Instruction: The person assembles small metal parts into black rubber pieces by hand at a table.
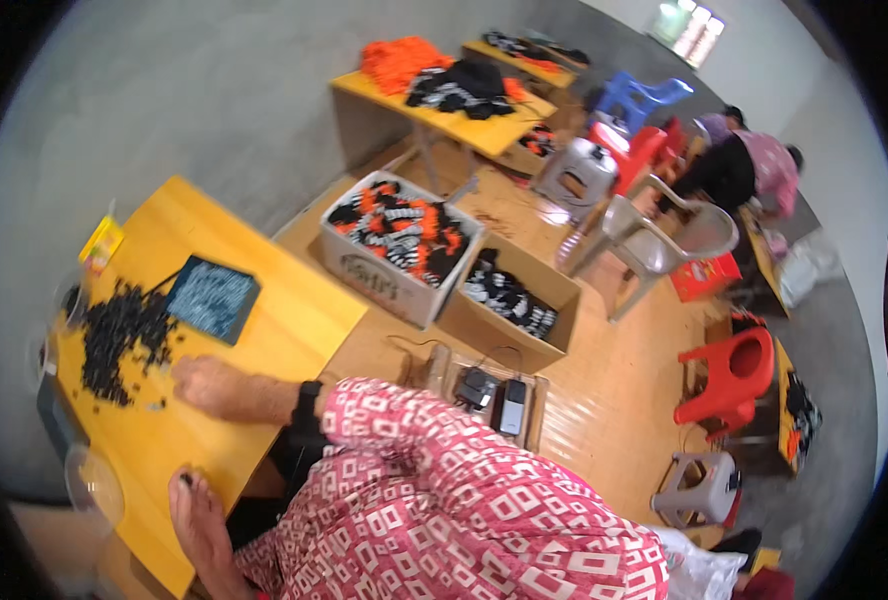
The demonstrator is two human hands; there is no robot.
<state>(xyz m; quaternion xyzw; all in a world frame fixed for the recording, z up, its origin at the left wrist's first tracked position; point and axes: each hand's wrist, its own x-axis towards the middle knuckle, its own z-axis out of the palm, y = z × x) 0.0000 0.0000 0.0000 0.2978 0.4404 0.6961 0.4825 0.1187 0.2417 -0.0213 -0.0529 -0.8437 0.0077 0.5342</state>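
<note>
On the yellow table (304, 305) lies a loose pile of small black pieces (124, 335), with stray bits toward its near side. Just right of the pile, my right hand (209, 388) rests low over the tabletop with its fingers curled closed. Whatever it may hold is hidden. Nearer the lower edge, my left hand (196, 510) has its fingers together, with a small black piece at their tips. Beyond my right hand, a dark tray (212, 298) with a speckled grey-blue surface touches the pile's edge.
A yellow packet (102, 243) and a transparent plastic tub (94, 482) sit along the table's left edge. Right of the table stand a white carton (339, 245) of orange-black goods and a brown carton (554, 340). Farther off are a grey chair (644, 240), a red chair (729, 375) and people bending.
</note>
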